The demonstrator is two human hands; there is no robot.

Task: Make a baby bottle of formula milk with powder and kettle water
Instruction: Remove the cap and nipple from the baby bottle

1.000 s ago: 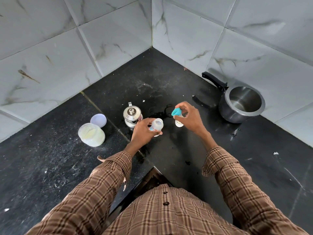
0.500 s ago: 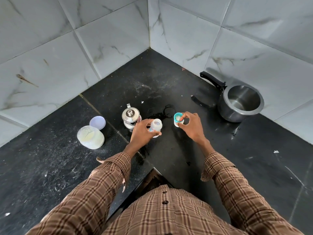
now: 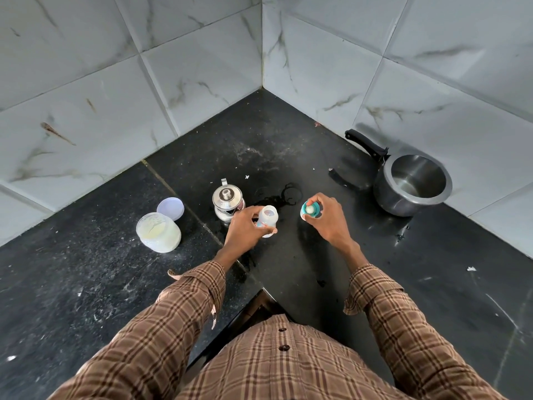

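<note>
While my left hand (image 3: 245, 226) grips the open baby bottle (image 3: 267, 219) upright on the black counter (image 3: 86, 284), my right hand (image 3: 327, 219) pinches the teal teat cap (image 3: 310, 209) just beside it. Beyond sit the steel kettle (image 3: 227, 201), the powder tub (image 3: 158, 232) and a pot (image 3: 412, 184).

On the tabletop (image 3: 288, 140), the kettle (image 3: 227, 201) stands centre; powder tub (image 3: 158, 232) at nine o'clock, pot (image 3: 412, 184) at three.
</note>
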